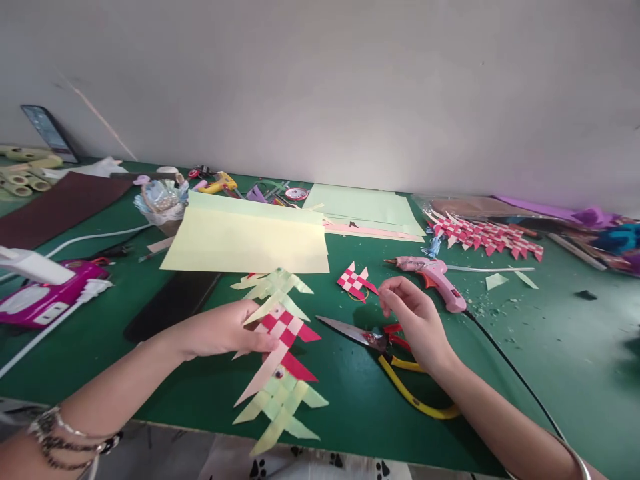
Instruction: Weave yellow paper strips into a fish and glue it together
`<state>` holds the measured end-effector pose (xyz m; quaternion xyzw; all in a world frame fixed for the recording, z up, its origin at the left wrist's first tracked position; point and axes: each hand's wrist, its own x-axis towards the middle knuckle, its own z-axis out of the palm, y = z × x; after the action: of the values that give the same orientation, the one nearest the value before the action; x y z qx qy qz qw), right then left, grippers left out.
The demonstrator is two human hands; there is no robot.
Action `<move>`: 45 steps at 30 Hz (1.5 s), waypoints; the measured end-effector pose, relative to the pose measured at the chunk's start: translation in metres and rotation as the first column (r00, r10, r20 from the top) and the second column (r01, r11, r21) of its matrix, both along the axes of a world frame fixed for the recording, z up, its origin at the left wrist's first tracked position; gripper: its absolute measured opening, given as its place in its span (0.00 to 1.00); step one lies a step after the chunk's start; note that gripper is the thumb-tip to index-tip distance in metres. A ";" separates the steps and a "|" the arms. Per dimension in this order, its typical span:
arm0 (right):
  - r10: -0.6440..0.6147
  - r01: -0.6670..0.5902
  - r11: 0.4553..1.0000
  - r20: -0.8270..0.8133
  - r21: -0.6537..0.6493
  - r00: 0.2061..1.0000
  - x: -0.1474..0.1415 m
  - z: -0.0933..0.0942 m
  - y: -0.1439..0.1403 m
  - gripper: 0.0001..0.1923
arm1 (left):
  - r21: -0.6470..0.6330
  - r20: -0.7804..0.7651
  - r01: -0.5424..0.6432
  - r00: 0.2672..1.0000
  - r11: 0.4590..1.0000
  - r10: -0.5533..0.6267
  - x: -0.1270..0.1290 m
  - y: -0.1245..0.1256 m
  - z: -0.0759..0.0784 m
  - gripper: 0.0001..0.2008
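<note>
On the green work table (350, 407): left hand (220, 330) pinched on a chain of woven paper fish, pale green and red-and-white (280, 353), held just above the near edge. Right hand (415, 317), fingers loosely curled, holds nothing, above yellow-handled scissors (380, 347). Pink glue gun (435, 277) just beyond. Risk: the thin strips could tear or unweave if tugged.

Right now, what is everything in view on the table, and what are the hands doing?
woven paper fish chain: one, green and pink-red, held at front edge
small woven fish: one, pink-white, centre
woven fish row: one, pink-white, back right
glue gun: one, pink, right of centre
scissors: one pair, red-handled
paper sheets: several, pale yellow-green, back centre
green table: one
left hand: grips the chain
right hand: hovering, holds nothing visible
</note>
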<state>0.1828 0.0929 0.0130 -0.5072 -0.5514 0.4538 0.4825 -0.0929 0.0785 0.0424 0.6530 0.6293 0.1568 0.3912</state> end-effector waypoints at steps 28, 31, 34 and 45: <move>0.023 -0.226 0.973 0.966 0.037 0.257 -0.019 0.002 0.050 0.21 | -0.386 -0.139 0.389 0.872 0.837 -0.469 -0.031 -0.026 0.035 0.13; 0.016 -0.250 0.967 0.962 0.055 0.274 -0.021 0.006 0.046 0.22 | -0.284 -0.162 0.385 0.883 0.878 -0.440 -0.021 -0.024 0.047 0.20; 0.027 -0.289 0.955 0.951 0.067 0.309 -0.022 0.011 0.041 0.15 | -0.211 -0.163 0.416 0.877 0.884 -0.452 -0.009 -0.019 0.053 0.23; 0.065 -0.244 0.950 0.639 0.196 0.766 -0.013 0.036 0.028 0.08 | 0.302 -0.285 0.516 0.851 0.802 -0.440 0.044 0.035 0.024 0.38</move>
<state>0.1698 0.1205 0.0493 -0.5112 -0.7762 0.2196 0.2966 -0.0491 0.1134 0.0660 0.8646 0.4386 0.1007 0.2234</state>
